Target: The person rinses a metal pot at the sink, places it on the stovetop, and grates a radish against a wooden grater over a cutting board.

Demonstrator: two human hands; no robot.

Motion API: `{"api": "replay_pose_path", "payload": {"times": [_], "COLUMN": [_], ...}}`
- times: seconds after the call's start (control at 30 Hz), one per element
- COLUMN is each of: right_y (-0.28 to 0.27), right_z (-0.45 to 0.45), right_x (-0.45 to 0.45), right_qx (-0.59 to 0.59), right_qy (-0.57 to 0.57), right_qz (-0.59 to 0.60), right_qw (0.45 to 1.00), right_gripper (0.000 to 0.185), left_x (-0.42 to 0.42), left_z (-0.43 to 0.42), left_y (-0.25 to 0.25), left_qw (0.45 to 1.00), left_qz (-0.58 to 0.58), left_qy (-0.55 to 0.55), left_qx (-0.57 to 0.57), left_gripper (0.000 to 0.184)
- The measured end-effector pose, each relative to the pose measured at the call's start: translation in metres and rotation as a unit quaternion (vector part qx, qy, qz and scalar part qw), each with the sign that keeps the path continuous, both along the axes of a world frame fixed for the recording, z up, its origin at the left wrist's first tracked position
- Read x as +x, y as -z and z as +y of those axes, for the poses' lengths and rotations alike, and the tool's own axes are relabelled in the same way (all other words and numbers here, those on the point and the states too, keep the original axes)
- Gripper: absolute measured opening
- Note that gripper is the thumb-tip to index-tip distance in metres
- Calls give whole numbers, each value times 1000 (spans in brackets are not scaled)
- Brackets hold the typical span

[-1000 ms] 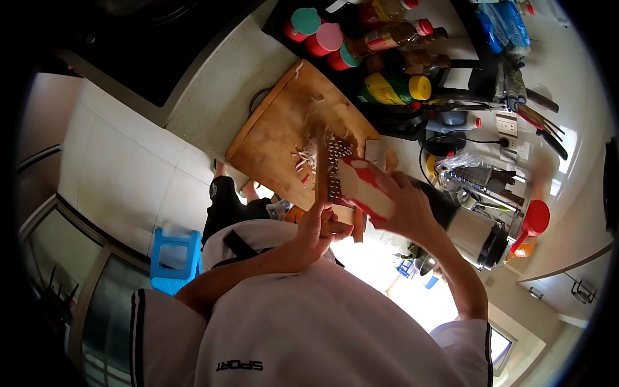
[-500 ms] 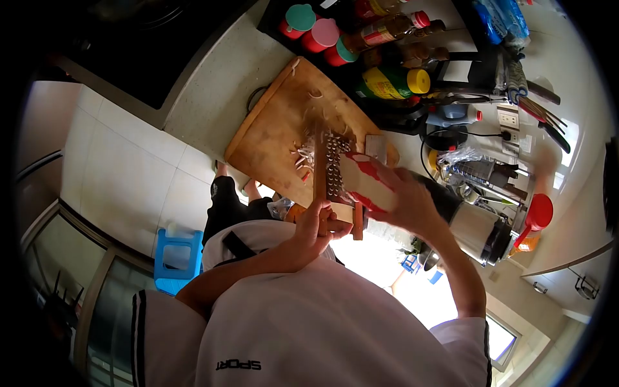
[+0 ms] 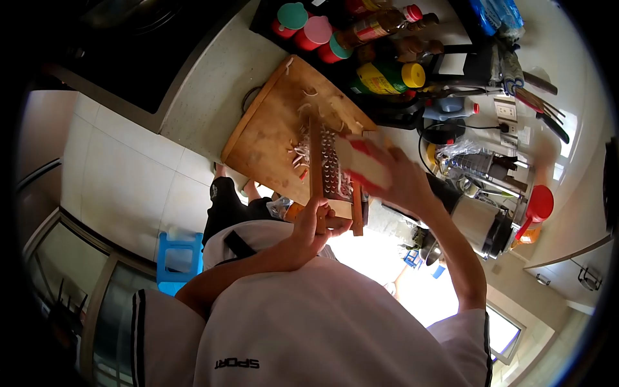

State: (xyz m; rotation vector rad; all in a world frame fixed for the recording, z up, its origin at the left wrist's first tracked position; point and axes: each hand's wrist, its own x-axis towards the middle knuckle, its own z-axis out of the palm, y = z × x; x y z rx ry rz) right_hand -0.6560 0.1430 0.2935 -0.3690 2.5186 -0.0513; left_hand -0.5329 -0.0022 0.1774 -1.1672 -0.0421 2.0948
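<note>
Wood-framed metal grater, mid-frame, is clasped by the left hand as the right hand clamps a red-and-white oblong chunk, seemingly mid-grating, the next stroke likely needing steady pressure.

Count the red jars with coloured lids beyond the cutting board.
3, in a row, left to right: a teal-lidded jar, a pink-lidded jar, and a second teal-lidded jar beside a brown bottle. Others could be hidden.
</note>
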Motion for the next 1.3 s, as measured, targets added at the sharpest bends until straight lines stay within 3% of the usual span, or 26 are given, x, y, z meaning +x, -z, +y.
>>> {"api": "replay_pose_path", "payload": {"times": [0.1, 0.23, 0.37, 0.47, 0.63, 0.67, 0.73, 0.83, 0.9, 1.03, 1.23, 1.3], "right_y": [-7, 46, 87, 70, -21, -22, -4, 67, 82, 67, -22, 3], "right_z": [6, -6, 0, 8, 1, 6, 1, -1, 5, 4, 5, 1], "right_x": [20, 0, -35, -37, 9, 20, 29, -15, -38, -43, 7, 16], "right_qx": [-13, -9, -3, -6, -3, -28, -10, -48, 6, 14, -25, 17], "right_qy": [-26, 6, 36, 19, -26, -76, -29, 18, 9, -15, -70, -57], "right_qz": [0, 82, 85, 69, -13, 7, 35, 97, 72, 89, -9, 16], "right_qw": [1000, 997, 996, 997, 1000, 997, 999, 994, 997, 996, 997, 998], "right_gripper": [84, 81, 79, 80, 79, 79, 76, 76, 74, 72, 79, 75], "left_x": [1, 1, 1, 6, -4, -4, -3, 3, -5, -6, -7, -4], "left_z": [0, 2, -2, 2, -4, -6, -3, 1, -7, -3, -10, -7], "left_y": [3, -4, -2, 8, 0, -2, 1, 6, -5, -1, 0, 2], "left_qw": [1000, 1000, 1000, 1000, 1000, 999, 1000, 1000, 1000, 999, 999, 999], "left_qz": [1, -6, 4, 13, -1, 0, -2, -9, -4, 12, 21, 11], "left_qy": [16, 10, 25, 8, 25, 30, 26, 16, 19, 25, 36, 44], "left_qx": [23, -5, -12, -5, -14, -18, -13, 0, -13, -22, 11, 4], "left_gripper": [16, 17, 16, 16, 17, 17, 17, 16, 16, 19, 18, 18]}}
